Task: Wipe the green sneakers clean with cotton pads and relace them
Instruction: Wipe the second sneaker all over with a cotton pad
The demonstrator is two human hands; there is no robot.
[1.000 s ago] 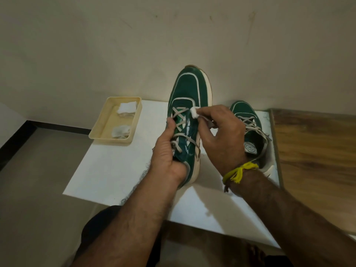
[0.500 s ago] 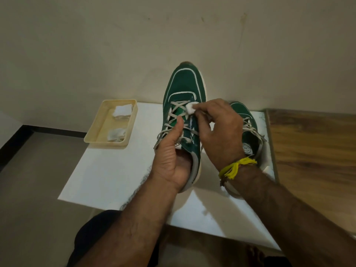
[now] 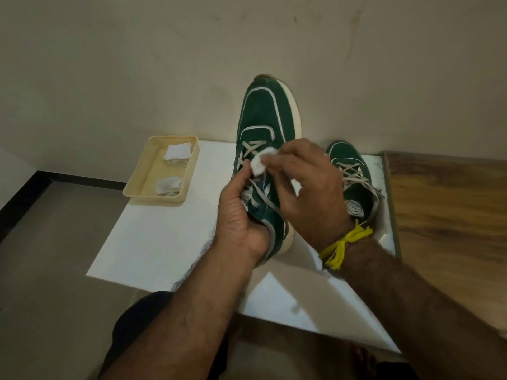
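Cotton pad on the laces of a held sneaker.
The left hand (image 3: 241, 215) grips the raised sneaker (image 3: 263, 127) at its collar; the right hand (image 3: 310, 187) pinches a pad (image 3: 260, 161) against the laces. The second sneaker (image 3: 354, 179) sits on the white board (image 3: 153, 242), a tray (image 3: 162, 171) of pads to the left.

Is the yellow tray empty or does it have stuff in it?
Not empty. The yellow tray holds two white cotton pads, one near each end.

We note: held sneaker (image 3: 263, 119) matt green suede-like w/ cloth laces; cotton pad (image 3: 261, 160) soft, fluffy; tray (image 3: 192, 171) smooth cream plastic; tabletop (image 3: 452, 215) grained wood; board (image 3: 153, 242) matt white.
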